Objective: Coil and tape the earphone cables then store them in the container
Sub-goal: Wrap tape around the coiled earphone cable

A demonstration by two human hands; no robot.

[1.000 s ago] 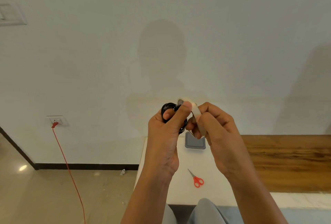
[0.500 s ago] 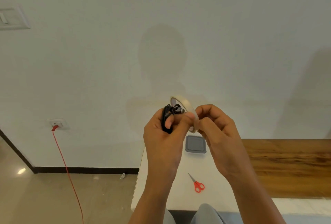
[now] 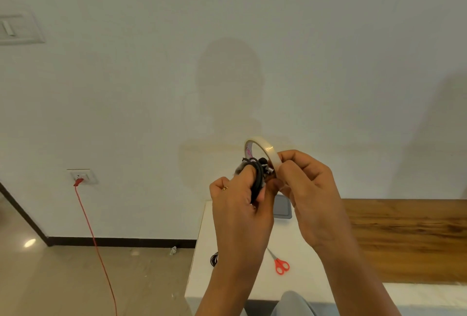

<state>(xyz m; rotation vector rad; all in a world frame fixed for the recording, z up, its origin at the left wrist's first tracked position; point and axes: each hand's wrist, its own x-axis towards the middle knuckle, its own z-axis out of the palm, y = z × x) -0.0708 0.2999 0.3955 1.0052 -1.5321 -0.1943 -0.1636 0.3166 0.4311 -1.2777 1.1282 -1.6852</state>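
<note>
The white table [image 3: 252,282] carries the grey container [image 3: 284,210] at its far end, and everything that matters hangs in the air just above that container. The left hand [image 3: 240,204] is raised above and to the left of the container, its fingers curled tight, thumb and forefinger pinching the earphone cable coil [image 3: 259,176]. The right hand [image 3: 308,189] is above and to the right of the container, fingers curled in, pinching the lower rim of the tape roll [image 3: 265,148]. The roll stands on edge directly above the container, its open ring turned leftward. The coil sits higher than the container and against the left of the roll's lower rim, seen nearly edge-on, its long axis running up and away from the left thumb. So the bundle lies straight across from the right fingertips, with the two hands almost touching. Whether a free end of tape is already peeled and stuck to the cable is hidden behind the fingers. My judgement is that the wrap has to run crosswise to that long axis, with the right hand carrying the roll round while the left keeps the loops pinched. The red scissors [image 3: 280,264] lie on the table nearer the person than the container, and a second black cable bundle [image 3: 214,258] sits nearer and to the left of it, at the table's edge
</note>
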